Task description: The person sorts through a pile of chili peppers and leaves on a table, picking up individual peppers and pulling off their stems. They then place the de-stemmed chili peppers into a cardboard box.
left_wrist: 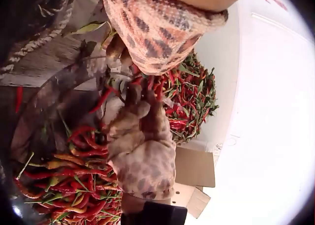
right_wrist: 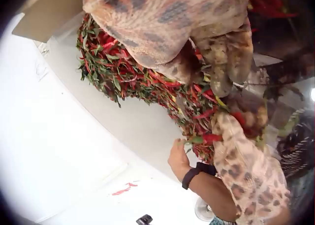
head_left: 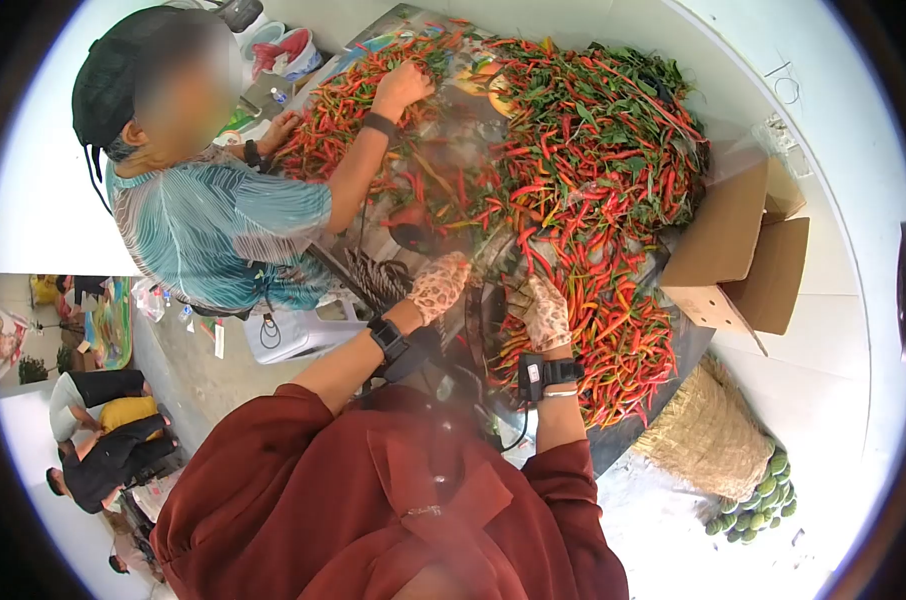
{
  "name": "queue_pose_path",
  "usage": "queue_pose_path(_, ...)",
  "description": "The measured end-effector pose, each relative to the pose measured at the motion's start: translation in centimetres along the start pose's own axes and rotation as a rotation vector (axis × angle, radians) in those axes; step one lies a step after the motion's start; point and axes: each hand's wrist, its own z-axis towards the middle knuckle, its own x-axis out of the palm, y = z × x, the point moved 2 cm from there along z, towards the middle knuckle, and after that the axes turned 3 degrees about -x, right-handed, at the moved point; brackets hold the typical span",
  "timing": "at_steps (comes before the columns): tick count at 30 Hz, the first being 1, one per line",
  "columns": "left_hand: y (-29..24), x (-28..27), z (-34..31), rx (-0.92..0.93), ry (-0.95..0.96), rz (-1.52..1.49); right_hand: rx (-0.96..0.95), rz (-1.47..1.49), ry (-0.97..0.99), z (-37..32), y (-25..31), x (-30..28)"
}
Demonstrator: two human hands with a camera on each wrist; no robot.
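Note:
Both of my hands wear leopard-print gloves and work close together over the chili table. My left hand (head_left: 441, 285) holds red chili peppers (right_wrist: 212, 138) with green stems, which stick out between its fingers in the right wrist view. Facing it, my right hand (head_left: 545, 314) has bent fingers, with a red chili (right_wrist: 208, 95) right at its stained fingertips. In the left wrist view the right hand (left_wrist: 142, 168) shows curled fingers near the left glove (left_wrist: 157, 33). Below them lies a clear plastic sheet, and picked chilies (left_wrist: 81, 185) are heaped beside the right hand.
A big pile of leafy chilies (head_left: 603, 130) fills the table's far right. Another person (head_left: 223, 220) reaches into chilies at the far left. An open cardboard box (head_left: 718, 235) stands at the right, above a woven sack (head_left: 708, 435) with green produce (head_left: 758, 505). A white plastic stool (head_left: 303, 335) stands left.

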Motion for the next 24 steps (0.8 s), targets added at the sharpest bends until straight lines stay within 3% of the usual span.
queue_pose_path(1,-0.3,-0.4,-0.2,-0.109,0.1,-0.033,0.0,0.0,-0.003,0.0,-0.1,-0.4)
queue_pose_path(2,3.1,2.8,0.4,0.008,0.031,0.011,0.001,-0.005,-0.008,-0.2,0.0,-0.5)
queue_pose_path(3,6.4,6.5,1.1,0.009,0.033,0.009,0.001,-0.011,-0.012,-0.4,0.2,-0.6)
queue_pose_path(5,10.3,10.9,1.9,0.188,-0.151,-0.778,0.0,-0.013,-0.028,-0.8,0.2,-0.4)
queue_pose_path(6,8.0,8.7,1.5,0.195,-0.155,-0.777,-0.012,0.008,-0.002,-0.7,0.0,-0.6)
queue_pose_path(8,0.6,2.5,-0.2,-0.093,0.078,-0.355,-0.039,0.059,0.05,0.0,-1.0,-1.5)
queue_pose_path(12,-1.3,2.3,0.1,-0.018,-0.052,-0.229,-0.016,0.171,0.091,-0.7,-1.1,-0.9)
queue_pose_path(15,-2.7,3.0,0.3,-0.035,-0.098,-0.359,-0.012,0.196,0.12,-1.1,-1.0,0.0)
queue_pose_path(16,-2.5,3.5,0.4,-0.057,-0.044,-0.499,-0.001,0.196,0.001,-1.9,-0.8,0.6)
queue_pose_path(17,-2.9,3.2,0.4,-0.056,-0.044,-0.5,-0.001,0.195,0.001,-1.5,-1.3,0.1)
queue_pose_path(19,-4.4,2.0,-0.3,-0.047,-0.061,-0.478,-0.127,-0.035,0.237,-0.8,-2.6,-0.8)
queue_pose_path(20,-5.3,1.1,-0.4,-0.046,-0.059,-0.48,0.05,0.281,0.148,-1.2,-2.3,0.0)
queue_pose_path(23,-6.1,0.5,-0.6,-0.085,0.033,-0.446,0.073,0.233,0.18,-1.9,-2.1,0.7)
queue_pose_path(24,-5.3,1.4,-0.4,0.0,0.023,-0.302,0.085,0.286,0.206,-1.7,-2.4,0.3)
